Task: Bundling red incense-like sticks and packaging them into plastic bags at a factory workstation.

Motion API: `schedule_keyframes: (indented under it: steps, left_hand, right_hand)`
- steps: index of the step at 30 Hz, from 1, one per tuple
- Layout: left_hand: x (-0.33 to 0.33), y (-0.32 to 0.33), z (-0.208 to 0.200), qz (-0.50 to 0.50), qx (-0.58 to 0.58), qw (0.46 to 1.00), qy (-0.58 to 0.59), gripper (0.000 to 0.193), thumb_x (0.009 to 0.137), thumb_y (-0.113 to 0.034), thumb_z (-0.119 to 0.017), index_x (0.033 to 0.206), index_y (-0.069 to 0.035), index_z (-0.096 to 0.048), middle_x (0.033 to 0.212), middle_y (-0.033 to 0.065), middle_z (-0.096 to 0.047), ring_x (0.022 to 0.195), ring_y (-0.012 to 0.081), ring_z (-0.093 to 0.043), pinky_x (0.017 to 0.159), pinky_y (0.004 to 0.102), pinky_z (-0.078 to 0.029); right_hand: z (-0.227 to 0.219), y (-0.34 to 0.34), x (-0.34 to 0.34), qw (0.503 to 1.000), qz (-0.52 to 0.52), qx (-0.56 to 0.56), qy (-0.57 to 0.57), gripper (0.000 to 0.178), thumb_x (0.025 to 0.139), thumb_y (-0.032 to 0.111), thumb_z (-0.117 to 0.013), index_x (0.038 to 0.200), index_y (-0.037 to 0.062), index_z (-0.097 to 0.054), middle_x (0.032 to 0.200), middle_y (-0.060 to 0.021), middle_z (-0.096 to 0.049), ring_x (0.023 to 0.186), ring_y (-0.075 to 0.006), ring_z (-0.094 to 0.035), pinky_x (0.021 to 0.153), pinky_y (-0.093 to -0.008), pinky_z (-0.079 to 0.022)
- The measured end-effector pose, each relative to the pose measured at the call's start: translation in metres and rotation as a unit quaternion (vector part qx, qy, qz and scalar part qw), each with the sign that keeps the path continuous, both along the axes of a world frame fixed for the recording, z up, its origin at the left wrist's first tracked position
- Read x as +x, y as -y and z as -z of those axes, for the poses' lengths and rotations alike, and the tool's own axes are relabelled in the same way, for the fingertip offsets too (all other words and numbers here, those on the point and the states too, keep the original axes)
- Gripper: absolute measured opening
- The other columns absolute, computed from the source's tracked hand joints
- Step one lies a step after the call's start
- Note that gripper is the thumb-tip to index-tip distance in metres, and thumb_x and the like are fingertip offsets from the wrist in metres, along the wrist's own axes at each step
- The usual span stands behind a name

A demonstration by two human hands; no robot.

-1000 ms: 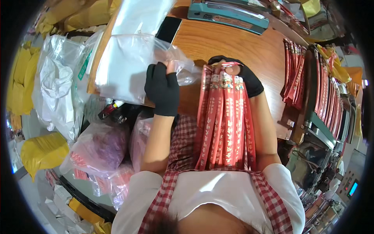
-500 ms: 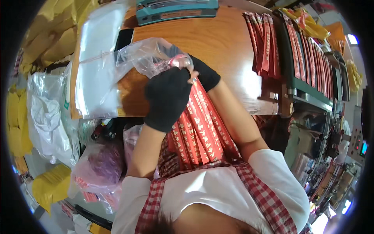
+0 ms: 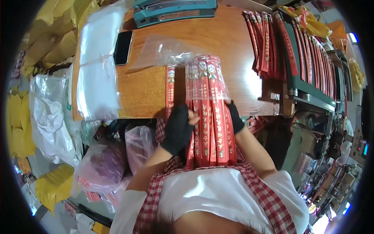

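Observation:
Both my hands wear black gloves. My left hand and my right hand grip a bundle of long red packets from either side, near its middle. The bundle's far end sits inside a clear plastic bag lying on the wooden table. One single red packet lies just left of the bundle. The bundle's near end rests against my chest.
A stack of clear bags and a dark phone lie at the table's left. A teal sealing machine stands at the back. More red packets fan out at the right. Plastic sacks fill the floor to the left.
The bundle has gone from held up in front of me to lying flat on the table, its far end now inside the clear bag. My hands have slid down to its middle.

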State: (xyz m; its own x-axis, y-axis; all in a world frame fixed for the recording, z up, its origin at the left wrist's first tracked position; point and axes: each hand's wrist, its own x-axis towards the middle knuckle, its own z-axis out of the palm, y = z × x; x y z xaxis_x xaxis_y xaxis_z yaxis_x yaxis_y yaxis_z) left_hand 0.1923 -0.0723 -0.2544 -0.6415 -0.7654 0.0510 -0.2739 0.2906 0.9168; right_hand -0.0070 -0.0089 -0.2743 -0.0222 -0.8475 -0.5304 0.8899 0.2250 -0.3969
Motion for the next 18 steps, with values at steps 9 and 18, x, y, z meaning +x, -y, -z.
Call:
schedule_keyframes:
  steps: [9,18]
  left_hand:
    - [-0.036,0.094,0.04,-0.075,-0.135,0.987,0.049,0.034,0.077,0.0,-0.054,0.112,-0.002,-0.055,0.105,0.0206,-0.052,0.097,0.038,-0.052,0.086,0.0425,-0.043]
    - [-0.005,0.055,0.034,-0.247,-0.313,0.903,0.16,0.039,0.074,-0.014,-0.067,0.108,-0.002,-0.053,0.1,0.0215,-0.054,0.099,0.0408,-0.05,0.085,0.0468,-0.041]
  right_hand:
    - [-0.026,0.017,0.032,0.998,-0.006,-0.033,0.056,0.075,0.081,0.052,-0.065,0.134,0.0028,-0.044,0.125,-0.0127,-0.058,0.109,-0.0248,-0.058,0.097,-0.0391,-0.046]
    - [-0.013,-0.133,0.016,0.57,-0.117,0.107,-0.806,0.04,0.082,0.037,-0.065,0.098,0.0024,-0.052,0.094,-0.0163,-0.053,0.087,-0.0359,-0.052,0.074,-0.0444,-0.045]
